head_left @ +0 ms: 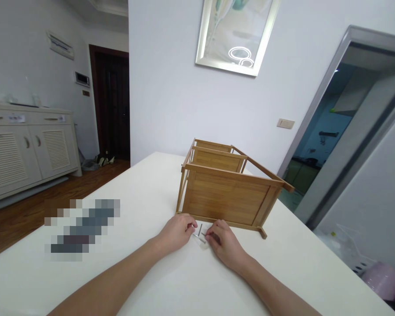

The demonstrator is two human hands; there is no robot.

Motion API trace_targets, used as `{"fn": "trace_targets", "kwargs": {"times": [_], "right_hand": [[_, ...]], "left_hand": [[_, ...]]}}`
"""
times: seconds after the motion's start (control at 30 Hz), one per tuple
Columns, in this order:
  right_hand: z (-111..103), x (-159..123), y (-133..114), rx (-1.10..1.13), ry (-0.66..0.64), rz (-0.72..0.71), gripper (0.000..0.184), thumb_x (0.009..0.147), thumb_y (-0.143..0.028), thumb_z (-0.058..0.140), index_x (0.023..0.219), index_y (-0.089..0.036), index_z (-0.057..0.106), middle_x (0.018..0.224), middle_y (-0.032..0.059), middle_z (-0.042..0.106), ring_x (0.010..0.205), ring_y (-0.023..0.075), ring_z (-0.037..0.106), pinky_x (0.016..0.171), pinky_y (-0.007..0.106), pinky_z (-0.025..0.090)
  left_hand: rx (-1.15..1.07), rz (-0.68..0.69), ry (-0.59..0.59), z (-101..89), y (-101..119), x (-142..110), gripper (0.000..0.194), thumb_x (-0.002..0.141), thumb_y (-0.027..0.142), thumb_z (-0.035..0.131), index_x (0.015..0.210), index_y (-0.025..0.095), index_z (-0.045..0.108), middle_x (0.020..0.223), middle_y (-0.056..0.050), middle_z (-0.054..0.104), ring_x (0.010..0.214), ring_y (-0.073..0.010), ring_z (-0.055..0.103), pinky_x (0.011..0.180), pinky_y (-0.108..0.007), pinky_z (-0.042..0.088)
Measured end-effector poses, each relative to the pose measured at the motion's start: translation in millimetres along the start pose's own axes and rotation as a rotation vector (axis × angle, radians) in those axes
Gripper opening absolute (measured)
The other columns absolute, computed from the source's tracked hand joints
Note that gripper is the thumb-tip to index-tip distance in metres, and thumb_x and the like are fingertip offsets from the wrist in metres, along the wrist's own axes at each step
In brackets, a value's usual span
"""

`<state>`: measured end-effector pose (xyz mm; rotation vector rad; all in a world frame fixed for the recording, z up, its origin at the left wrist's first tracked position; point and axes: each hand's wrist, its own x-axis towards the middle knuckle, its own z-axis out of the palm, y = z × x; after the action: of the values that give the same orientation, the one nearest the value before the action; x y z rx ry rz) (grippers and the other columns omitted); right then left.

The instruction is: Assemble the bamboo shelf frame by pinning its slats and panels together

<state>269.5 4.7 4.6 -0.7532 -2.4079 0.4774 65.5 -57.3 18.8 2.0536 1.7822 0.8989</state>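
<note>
A brown wooden shelf rack (227, 197) lies on its side on the white table (145, 289), its nearest panel facing me. Close to its lower edge, my left hand (177, 231) is closed, thumb and fingers curled together; whatever they hold is hidden. My right hand (226, 245) pinches a thin metal piece that looks like a screw (203, 234), pointing left. In the small gap between both hands lie an L-shaped hex key (200, 229) and another small metal screw (202, 241), beside a bit of clear plastic (204, 245).
A pixelated dark object (85, 228) is on the table's left part. Behind the table stands a white wall with a framed picture (237, 35). A louvred cabinet (29, 149) is at left, a doorway (329, 114) at right, with a pink container (383, 281) below.
</note>
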Motion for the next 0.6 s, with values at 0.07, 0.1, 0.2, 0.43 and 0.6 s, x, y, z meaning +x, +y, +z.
{"fn": "trace_targets", "kwargs": {"times": [0.07,0.1,0.2,0.43,0.6], "right_hand": [[-0.7,-0.3,1.6,0.008,0.022,0.005,0.011,0.084,-0.015,0.055,0.080,-0.021,0.063,0.086,0.0060,0.061,0.087,0.0212,0.055,0.079,0.037,0.045],[-1.2,-0.6,2.2,0.014,0.036,0.010,0.011,0.084,-0.015,0.054,0.080,-0.021,0.062,0.085,0.0056,0.061,0.086,0.0210,0.055,0.079,0.036,0.045],[-2.1,-1.6,2.0,0.030,0.087,0.013,0.012,0.086,-0.016,0.052,0.079,-0.022,0.061,0.083,0.0047,0.060,0.084,0.0206,0.055,0.077,0.035,0.045],[0.3,-1.9,-5.6,0.049,0.177,-0.020,0.013,0.088,-0.021,0.052,0.079,-0.023,0.060,0.080,0.0047,0.062,0.080,0.0203,0.055,0.073,0.035,0.044],[0.0,-1.2,-8.4,0.060,0.207,-0.035,0.015,0.090,-0.025,0.053,0.078,-0.023,0.062,0.078,0.0044,0.063,0.078,0.0202,0.056,0.071,0.034,0.045]], "left_hand": [[0.004,-0.007,-0.013,0.5,1.6,-0.3,0.025,0.083,0.016,0.049,0.088,0.020,0.073,0.089,-0.003,0.072,0.082,-0.0169,0.064,0.080,-0.027,0.048],[0.007,-0.009,-0.022,0.8,2.7,-0.7,0.024,0.082,0.018,0.050,0.088,0.019,0.073,0.087,-0.003,0.071,0.080,-0.0166,0.063,0.078,-0.027,0.048],[0.009,0.003,-0.053,2.9,7.2,-3.0,0.020,0.083,0.028,0.056,0.086,0.021,0.074,0.080,-0.001,0.067,0.075,-0.0155,0.061,0.073,-0.026,0.046],[0.022,0.113,-0.178,12.0,19.5,-12.8,0.016,0.082,0.034,0.062,0.090,0.029,0.075,0.086,0.001,0.063,0.083,-0.0158,0.061,0.076,-0.025,0.044],[-0.084,0.093,-0.182,13.4,20.8,-11.3,0.015,0.075,0.031,0.067,0.086,0.026,0.076,0.084,0.001,0.066,0.079,-0.0157,0.060,0.073,-0.025,0.043]]}}
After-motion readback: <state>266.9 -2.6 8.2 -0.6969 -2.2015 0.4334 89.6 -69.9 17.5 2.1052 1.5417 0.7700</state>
